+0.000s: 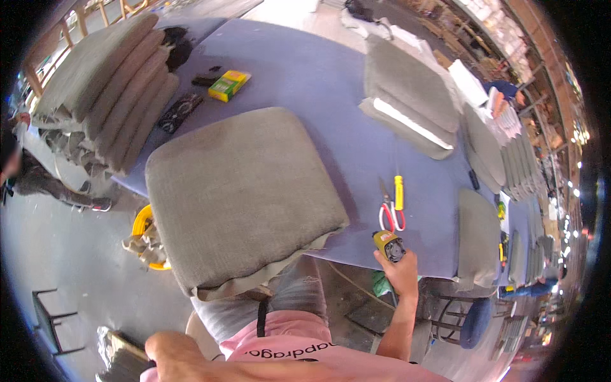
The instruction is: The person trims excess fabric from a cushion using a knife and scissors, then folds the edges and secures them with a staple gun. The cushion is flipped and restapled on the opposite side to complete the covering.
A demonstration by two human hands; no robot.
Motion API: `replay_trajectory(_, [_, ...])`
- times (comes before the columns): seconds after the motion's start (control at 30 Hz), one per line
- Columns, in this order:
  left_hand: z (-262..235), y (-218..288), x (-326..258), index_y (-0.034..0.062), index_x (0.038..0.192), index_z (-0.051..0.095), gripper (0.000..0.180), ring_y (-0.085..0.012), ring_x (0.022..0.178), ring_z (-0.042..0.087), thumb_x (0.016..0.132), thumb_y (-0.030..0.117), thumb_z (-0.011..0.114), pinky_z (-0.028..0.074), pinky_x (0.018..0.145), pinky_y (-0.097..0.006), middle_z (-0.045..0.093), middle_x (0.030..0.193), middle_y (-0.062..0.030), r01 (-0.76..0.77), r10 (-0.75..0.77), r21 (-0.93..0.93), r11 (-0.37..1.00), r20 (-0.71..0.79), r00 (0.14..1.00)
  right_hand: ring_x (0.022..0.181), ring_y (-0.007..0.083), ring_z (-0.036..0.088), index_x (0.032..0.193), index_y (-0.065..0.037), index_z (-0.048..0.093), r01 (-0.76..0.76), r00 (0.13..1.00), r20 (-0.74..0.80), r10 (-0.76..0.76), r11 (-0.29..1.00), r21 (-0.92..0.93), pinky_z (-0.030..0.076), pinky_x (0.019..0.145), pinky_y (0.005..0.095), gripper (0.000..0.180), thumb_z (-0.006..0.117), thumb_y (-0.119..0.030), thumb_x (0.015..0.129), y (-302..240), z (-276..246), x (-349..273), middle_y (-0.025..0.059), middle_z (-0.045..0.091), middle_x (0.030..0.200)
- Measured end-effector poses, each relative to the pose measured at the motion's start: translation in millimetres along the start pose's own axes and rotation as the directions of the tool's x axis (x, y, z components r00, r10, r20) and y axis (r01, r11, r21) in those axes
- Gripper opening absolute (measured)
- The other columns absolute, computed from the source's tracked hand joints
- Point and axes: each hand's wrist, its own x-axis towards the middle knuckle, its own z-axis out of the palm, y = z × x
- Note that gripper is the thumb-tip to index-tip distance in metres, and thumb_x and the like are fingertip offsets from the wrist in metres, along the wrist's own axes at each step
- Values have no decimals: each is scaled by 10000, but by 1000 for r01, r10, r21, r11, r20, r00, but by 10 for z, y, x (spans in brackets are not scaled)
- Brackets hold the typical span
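Note:
My right hand is wrapped round a yellow and black staple gun at the near edge of the table. Just beyond it lie scissors with red and white handles and a yellow-handled screwdriver. A grey fabric-covered seat cushion rests on the table before me. Its near edge overhangs my lap, with loose fabric along it. At the lower left, apart from the cushion, my left hand is closed, its fingers curled; a small dark bit shows beside it, and what it holds is hidden.
Stacked grey cushions stand at the left and far right of the blue table. A yellow-green box lies near the left stack. On the floor is a yellow bucket with scraps. A person is at the left.

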Motion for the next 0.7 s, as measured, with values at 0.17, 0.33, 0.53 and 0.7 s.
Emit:
replay_trajectory(0.17, [-414, -321, 689, -117, 1298, 683, 499, -453, 1255, 717, 1186, 299, 432, 679, 948, -533, 683, 1349, -378, 188, -205, 97, 977, 214, 955, 906, 441, 784, 1050, 24, 786, 17, 993, 122, 0, 990, -140, 586, 785, 482, 381, 908, -285, 863, -104, 191, 77, 238, 799, 939])
replay_trajectory(0.33, [-1222, -113, 779, -19, 883, 661, 469, -359, 989, 767, 1121, 352, 499, 649, 769, -425, 708, 960, -253, 211, -270, 177, 961, 448, 852, 924, 475, 760, 1041, 11, 791, -87, 977, 180, 118, 982, -170, 585, 787, 481, 398, 919, -306, 837, -161, 115, 194, 268, 767, 903])
replay_trajectory(0.53, [-2740, -977, 1764, 12, 1703, 367, 845, -262, 1567, 480, 1029, 339, 759, 368, 1283, -393, 488, 1705, -177, 145, -469, 975, 168, -50, 882, 903, 458, 766, 1030, 11, 810, -217, 938, 246, 245, 967, -138, 570, 813, 524, 508, 961, -398, 769, -43, -157, 448, 242, 782, 874])
replay_trajectory(0.7, [-5112, -1906, 2215, 139, 1429, 524, 718, -462, 1333, 613, 908, 508, 853, 498, 1060, -621, 628, 1444, -172, 172, -225, 643, -746, -487, 844, 1043, 468, 721, 1113, -7, 810, -219, 932, 262, 249, 966, -139, 554, 925, 532, 592, 966, -453, 757, 109, -119, 501, 267, 776, 1008])
